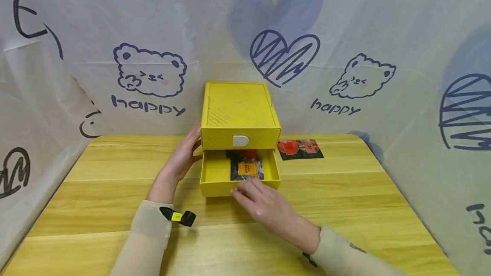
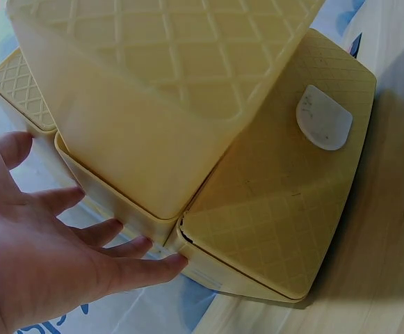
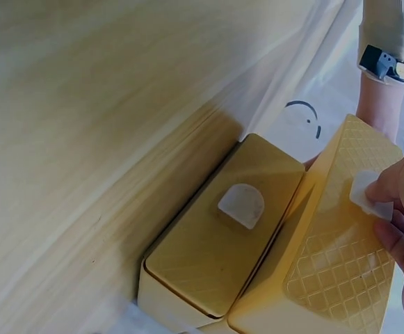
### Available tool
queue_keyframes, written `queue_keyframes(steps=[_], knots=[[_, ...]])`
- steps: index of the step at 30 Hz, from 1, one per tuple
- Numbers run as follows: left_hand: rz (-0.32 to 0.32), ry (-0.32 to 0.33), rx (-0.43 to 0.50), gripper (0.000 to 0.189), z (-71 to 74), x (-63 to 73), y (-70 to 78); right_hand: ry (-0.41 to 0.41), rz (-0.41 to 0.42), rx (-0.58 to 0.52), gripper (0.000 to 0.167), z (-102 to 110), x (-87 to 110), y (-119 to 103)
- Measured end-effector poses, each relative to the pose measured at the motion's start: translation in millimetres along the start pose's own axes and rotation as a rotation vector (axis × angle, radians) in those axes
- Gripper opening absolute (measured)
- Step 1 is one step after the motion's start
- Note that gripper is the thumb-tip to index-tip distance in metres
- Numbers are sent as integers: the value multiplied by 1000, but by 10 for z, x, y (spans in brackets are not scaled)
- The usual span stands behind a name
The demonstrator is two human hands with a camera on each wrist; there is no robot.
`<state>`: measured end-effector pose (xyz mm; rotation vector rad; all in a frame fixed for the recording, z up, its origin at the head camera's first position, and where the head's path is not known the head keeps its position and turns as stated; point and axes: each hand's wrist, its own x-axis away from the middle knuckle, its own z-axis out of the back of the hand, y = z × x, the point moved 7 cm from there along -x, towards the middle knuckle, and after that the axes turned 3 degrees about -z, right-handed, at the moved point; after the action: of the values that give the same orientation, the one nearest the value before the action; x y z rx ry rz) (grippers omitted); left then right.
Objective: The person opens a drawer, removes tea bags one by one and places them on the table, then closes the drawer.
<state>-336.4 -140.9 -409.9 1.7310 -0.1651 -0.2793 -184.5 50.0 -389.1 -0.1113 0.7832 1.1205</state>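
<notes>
A yellow drawer cabinet (image 1: 241, 105) stands at the back of the table, its middle drawer (image 1: 215, 188) pulled out. Inside that drawer lies a dark packet (image 1: 247, 168) with an orange label, and something red (image 1: 248, 153) shows behind it. My right hand (image 1: 264, 205) is at the drawer's front, where thumb and fingers pinch its white handle (image 3: 366, 191). With fingers spread and fairly straight, my left hand (image 2: 69, 243) rests its fingertips against the cabinet's left side. The lower drawer (image 2: 257, 216), closed, has a white handle (image 2: 325, 118) too.
Two red-and-black packets (image 1: 300, 149) lie on the wooden table (image 1: 345, 208) right of the cabinet. A white cloth (image 1: 215, 20) printed with bears and hearts hangs close behind. The closed top drawer (image 1: 218, 139) sits above the pulled-out one.
</notes>
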Motion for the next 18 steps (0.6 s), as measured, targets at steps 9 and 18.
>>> queue_keyframes(steps=[9, 18], knots=[[11, 9, 0, 61, -2, 9, 1, -22, -24, -9, 31, 16, 18, -56], [5, 6, 1, 61, -5, 5, -1, -34, -22, -24, 30, 46, 53, -105]])
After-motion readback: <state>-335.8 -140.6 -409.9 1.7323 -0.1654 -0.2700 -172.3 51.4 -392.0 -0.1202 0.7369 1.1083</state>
